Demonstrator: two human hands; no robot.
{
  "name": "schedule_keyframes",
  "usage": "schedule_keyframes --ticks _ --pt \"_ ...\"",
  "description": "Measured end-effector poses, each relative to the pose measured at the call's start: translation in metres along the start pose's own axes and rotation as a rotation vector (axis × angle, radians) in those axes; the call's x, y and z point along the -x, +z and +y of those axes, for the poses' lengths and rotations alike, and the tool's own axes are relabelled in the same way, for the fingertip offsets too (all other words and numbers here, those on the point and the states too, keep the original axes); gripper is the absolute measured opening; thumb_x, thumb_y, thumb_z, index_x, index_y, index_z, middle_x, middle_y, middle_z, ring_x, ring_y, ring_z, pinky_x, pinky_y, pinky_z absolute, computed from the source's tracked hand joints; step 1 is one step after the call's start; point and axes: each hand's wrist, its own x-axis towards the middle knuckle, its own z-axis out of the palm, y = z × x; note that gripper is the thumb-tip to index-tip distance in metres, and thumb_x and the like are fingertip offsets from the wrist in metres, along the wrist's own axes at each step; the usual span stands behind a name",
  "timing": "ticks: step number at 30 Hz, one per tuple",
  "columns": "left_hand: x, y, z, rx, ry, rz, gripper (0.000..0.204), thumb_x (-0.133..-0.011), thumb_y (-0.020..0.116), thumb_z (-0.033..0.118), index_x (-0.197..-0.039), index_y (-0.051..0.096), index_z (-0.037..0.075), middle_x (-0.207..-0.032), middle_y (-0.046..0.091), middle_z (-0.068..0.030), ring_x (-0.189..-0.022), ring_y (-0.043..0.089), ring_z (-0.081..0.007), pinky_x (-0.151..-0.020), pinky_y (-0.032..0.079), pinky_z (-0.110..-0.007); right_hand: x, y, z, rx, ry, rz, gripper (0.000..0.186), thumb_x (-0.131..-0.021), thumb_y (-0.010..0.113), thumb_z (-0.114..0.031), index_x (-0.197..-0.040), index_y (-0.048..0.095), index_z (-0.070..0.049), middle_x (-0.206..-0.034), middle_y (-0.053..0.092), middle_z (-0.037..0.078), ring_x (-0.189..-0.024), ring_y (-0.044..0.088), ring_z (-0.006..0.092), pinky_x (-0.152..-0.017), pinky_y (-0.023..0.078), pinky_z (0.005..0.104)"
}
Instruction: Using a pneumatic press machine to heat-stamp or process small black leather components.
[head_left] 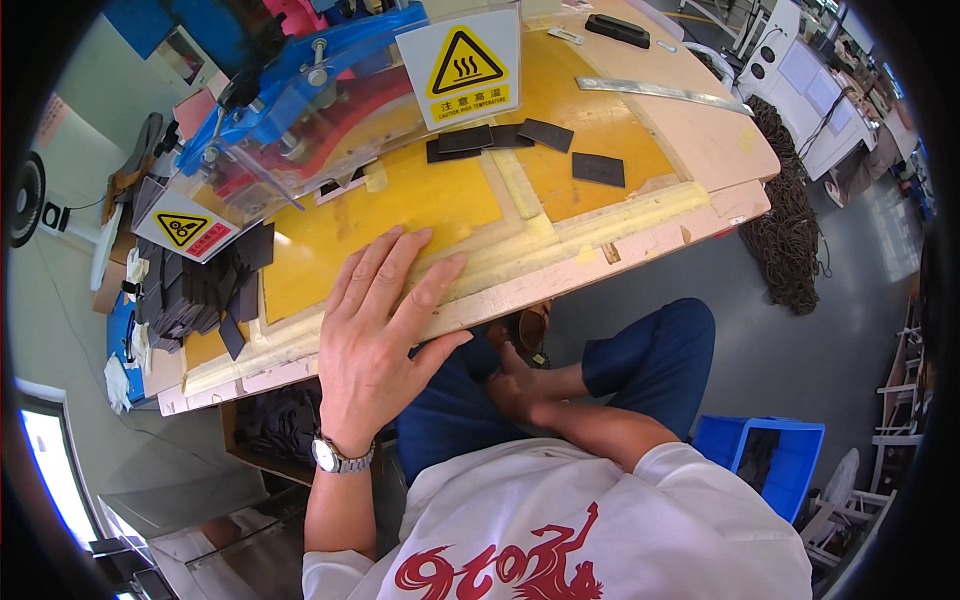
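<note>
The right hand [510, 385] is closest, down low under the table edge between the person's knees in blue trousers [655, 355]; its fingers curl in, but you cannot tell if it holds anything. The left hand [375, 330] lies flat on the front edge of the wooden work table [720, 150], with its fingers spread apart and holding nothing. A silver wristwatch [338, 457] sits on that wrist. The fingertips rest on the yellow mat [400, 215] that covers the middle of the table. Just left of the hand is a messy pile of dark flat pieces [205, 290], some hanging over the edge of the mat. Farther back on the mat, a few more dark rectangle pieces [545, 135] lie near each other, and one lies a bit apart to the right. Behind them stands a white sign with a yellow warning triangle [462, 65]. It is fixed to a blue machine with a clear cover [300, 100], which has a smaller warning sign lower on its left side. Near the far edge of the table lies a long metal ruler [660, 92]. On the floor to the right are a blue plastic bin [765, 460] and a heap of dark netting [785, 230].
</note>
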Motion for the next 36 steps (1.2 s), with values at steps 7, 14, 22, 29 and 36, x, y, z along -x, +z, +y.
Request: schedule_keyframes --ticks 7,14,22,29,36 --pt "0.0 -0.001 0.0 -0.009 -0.009 -0.012 0.073 -0.072 0.096 0.033 -0.141 0.076 0.014 -0.152 0.069 -0.0159 -0.142 0.063 -0.0423 -0.119 0.051 -0.054 0.008 0.007 -0.005 -0.073 0.053 0.031 0.041 -0.108 0.059 -0.035 -0.129 0.083 -0.009 -0.129 0.077 0.019 -0.122 0.074 0.0307 -0.116 0.048 0.0499" --pt "0.0 -0.001 0.001 0.005 -0.003 0.003 0.073 -0.072 0.096 0.032 -0.14 0.076 0.014 -0.152 0.069 -0.0161 -0.142 0.063 -0.0425 -0.118 0.051 -0.054 0.003 0.007 0.0 -0.131 0.08 0.056 0.041 -0.108 0.059 -0.037 -0.129 0.082 -0.01 -0.126 0.077 0.017 -0.12 0.073 0.0288 -0.113 0.049 0.0479" --pt "0.0 0.0 0.002 -0.002 -0.017 -0.005 0.073 -0.072 0.096 0.031 -0.14 0.076 0.014 -0.152 0.069 -0.0155 -0.143 0.063 -0.0419 -0.119 0.05 -0.054 -0.002 0.007 0.003 -0.217 0.115 0.096 0.041 -0.109 0.06 -0.04 -0.128 0.082 -0.011 -0.123 0.077 0.014 -0.117 0.072 0.0267 -0.11 0.051 0.0456" --pt "0.001 0.0 0.001 -0.007 -0.015 0.0 0.073 -0.072 0.096 0.032 -0.14 0.076 0.014 -0.152 0.069 -0.0154 -0.143 0.063 -0.0419 -0.12 0.05 -0.054 0.003 0.02 0.0 -0.302 0.158 0.153 0.042 -0.109 0.06 -0.042 -0.127 0.081 -0.011 -0.12 0.078 0.011 -0.115 0.071 0.0248 -0.106 0.052 0.0436" --pt "0.0 0.0 0.002 -0.008 -0.007 0.007 0.073 -0.072 0.096 0.033 -0.14 0.076 0.014 -0.152 0.069 -0.0155 -0.142 0.063 -0.0421 -0.119 0.05 -0.054 0.007 0.03 -0.002 -0.433 0.204 0.25 0.042 -0.11 0.06 -0.044 -0.127 0.081 -0.012 -0.117 0.078 0.009 -0.113 0.07 0.0229 -0.103 0.053 0.0416"
